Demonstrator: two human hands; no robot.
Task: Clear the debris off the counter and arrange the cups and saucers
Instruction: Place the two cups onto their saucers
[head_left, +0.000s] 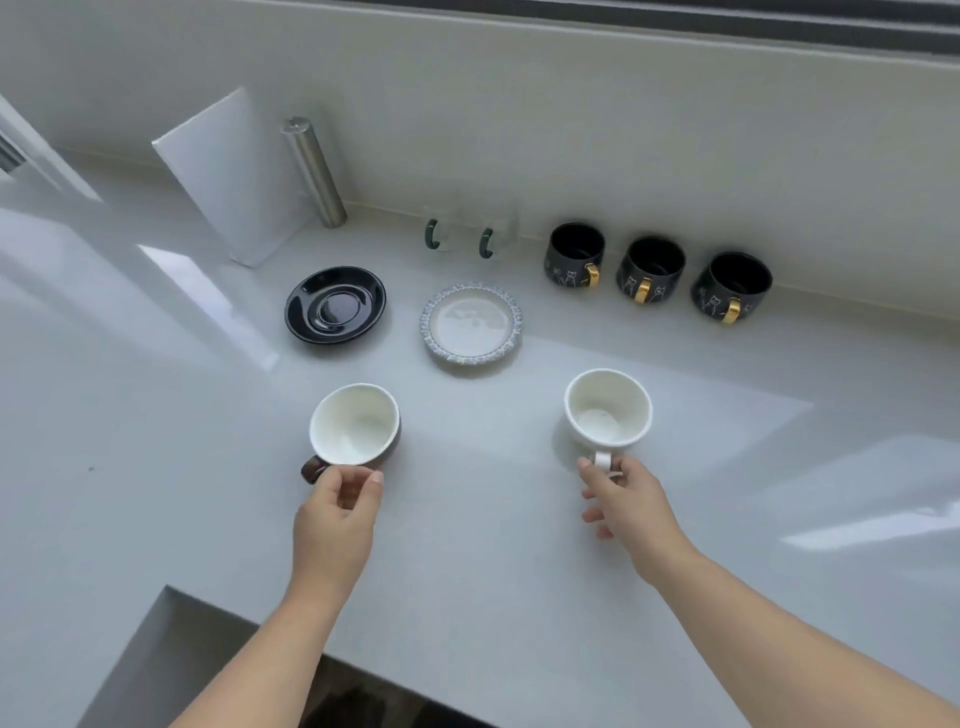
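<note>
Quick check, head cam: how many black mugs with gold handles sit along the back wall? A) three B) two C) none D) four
A: three black mugs stand in a row at the wall, first, second, third, each with a gold handle.

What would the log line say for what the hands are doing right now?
left hand: holds brown cup | right hand: holds white cup handle | saucers: black saucer, white saucer, both empty
</note>
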